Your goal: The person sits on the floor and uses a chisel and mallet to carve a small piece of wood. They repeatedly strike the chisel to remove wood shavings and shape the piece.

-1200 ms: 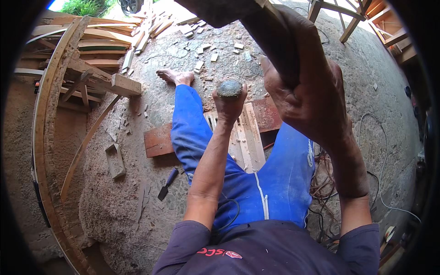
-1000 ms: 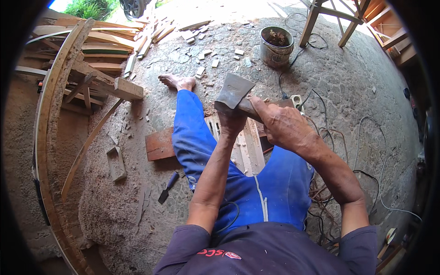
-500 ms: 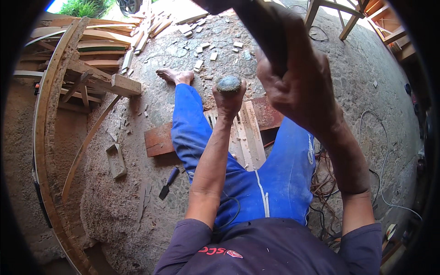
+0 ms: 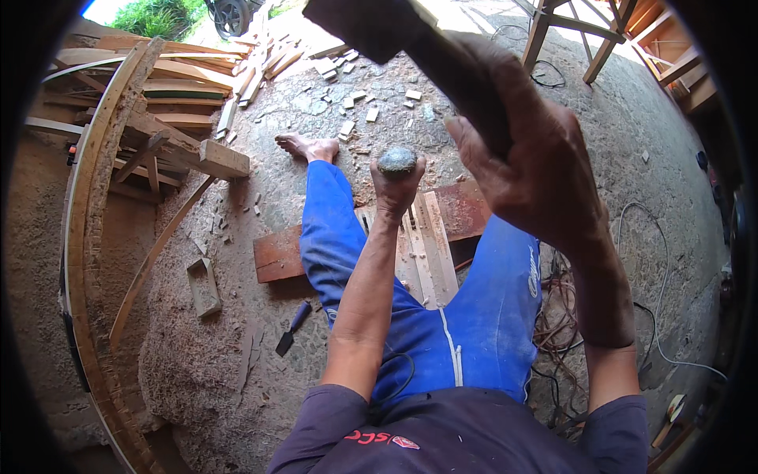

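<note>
- We have a rough concrete floor (image 4: 663,158) around us, littered with shavings.
- A long curved timber (image 4: 93,197) bows along our left.
- A reddish plank (image 4: 279,254) lies crosswise at our legs.
- Over it, between our thighs, a pale slotted board (image 4: 418,265) runs lengthwise, dotted with chips.
- Our right hand (image 4: 545,166) is wrapped tightly around a raised hatchet (image 4: 363,25).
- Our left hand (image 4: 395,189) is clamped on a round-ended handle (image 4: 397,161) above the board; its lower end is hidden.
- A small wooden tray (image 4: 204,289) lies to our left.
- A purple-handled scraper (image 4: 295,325) sits near our left leg.
- Small offcuts (image 4: 372,114) lie beyond our left foot.
</note>
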A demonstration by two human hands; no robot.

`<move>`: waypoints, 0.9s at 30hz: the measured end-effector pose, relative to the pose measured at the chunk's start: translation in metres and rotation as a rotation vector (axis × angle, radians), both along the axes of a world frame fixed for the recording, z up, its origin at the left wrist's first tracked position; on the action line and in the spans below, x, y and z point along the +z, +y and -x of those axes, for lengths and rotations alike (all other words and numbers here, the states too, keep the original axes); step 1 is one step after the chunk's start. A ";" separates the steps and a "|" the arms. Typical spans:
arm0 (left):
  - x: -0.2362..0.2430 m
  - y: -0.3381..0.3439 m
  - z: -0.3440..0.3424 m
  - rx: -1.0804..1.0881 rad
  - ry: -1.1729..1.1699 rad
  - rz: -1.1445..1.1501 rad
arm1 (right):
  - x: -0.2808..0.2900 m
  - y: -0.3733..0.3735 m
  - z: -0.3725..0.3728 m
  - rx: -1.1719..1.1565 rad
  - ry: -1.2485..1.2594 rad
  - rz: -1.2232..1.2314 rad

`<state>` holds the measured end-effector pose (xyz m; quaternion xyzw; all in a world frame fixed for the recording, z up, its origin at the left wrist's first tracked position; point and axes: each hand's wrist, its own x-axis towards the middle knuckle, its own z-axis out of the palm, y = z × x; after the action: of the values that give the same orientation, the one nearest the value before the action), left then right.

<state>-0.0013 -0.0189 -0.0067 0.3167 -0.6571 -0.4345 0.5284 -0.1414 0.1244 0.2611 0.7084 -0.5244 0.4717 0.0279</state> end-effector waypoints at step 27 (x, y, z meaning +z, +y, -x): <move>0.015 0.017 -0.001 -0.068 0.053 -0.205 | -0.065 -0.018 -0.008 -0.134 0.465 -0.696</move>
<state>-0.0007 -0.0022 0.0078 0.3350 -0.6055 -0.5251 0.4953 -0.1334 0.1068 0.1957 0.7274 -0.6769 0.0916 -0.0648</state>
